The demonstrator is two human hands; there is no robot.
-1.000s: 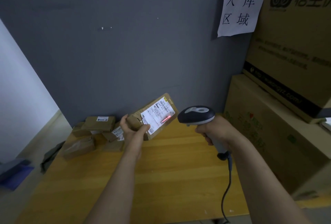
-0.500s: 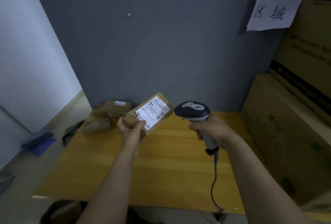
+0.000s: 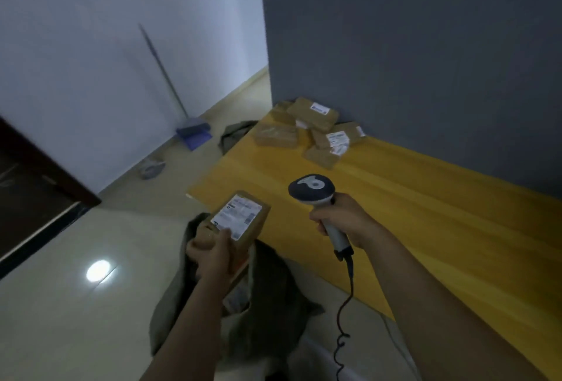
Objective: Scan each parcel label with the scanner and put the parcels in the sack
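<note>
- The left hand (image 3: 209, 254) grips 1 small brown cardboard parcel (image 3: 259, 225) by its near end. The thumb lies on the lower edge of the white printed label (image 3: 236, 218) and the fingers curl underneath.
- The parcel hangs off the table edge, just above the open mouth of the slumped grey-green fabric sack (image 3: 273, 292) on the floor.
- It looks light and stiff, since 1 hand carries it level. The taped card may be slick, so an end grip across the narrow faces suits it.
- The right hand (image 3: 345, 224) is wrapped around the grey handle of the dark-headed corded scanner (image 3: 312, 190).
- More brown parcels (image 3: 313, 129) lie piled at the far corner of the yellow wooden table (image 3: 441, 228).
</note>
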